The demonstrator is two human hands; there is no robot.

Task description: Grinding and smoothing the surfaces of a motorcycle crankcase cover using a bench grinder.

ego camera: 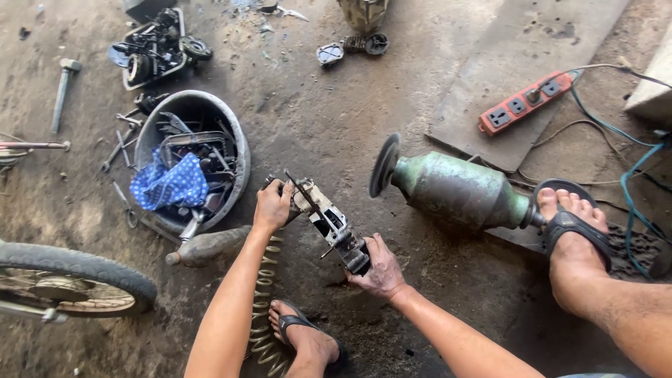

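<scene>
A greasy metal engine part (329, 224), long and pale with dark fittings, is held just above the concrete floor. My left hand (273, 206) grips its upper left end. My right hand (379, 266) clasps its lower right end. A thin dark rod sticks out along its top side. Right of it lies a green bench grinder (455, 189) with a dark disc (384, 166) facing my hands. My right foot in a sandal (570, 231) rests on the grinder's far end. My left foot (304, 336) is planted on the floor below my hands.
A round metal basin (238, 140) of tools and a blue dotted cloth (168, 185) sits at the left. A coiled spring (262, 315), a grey bottle (206, 246), a wheel tyre (77, 269), a hammer (61, 91), a parts tray (154, 45) and an orange power strip (525, 103) with cables lie around.
</scene>
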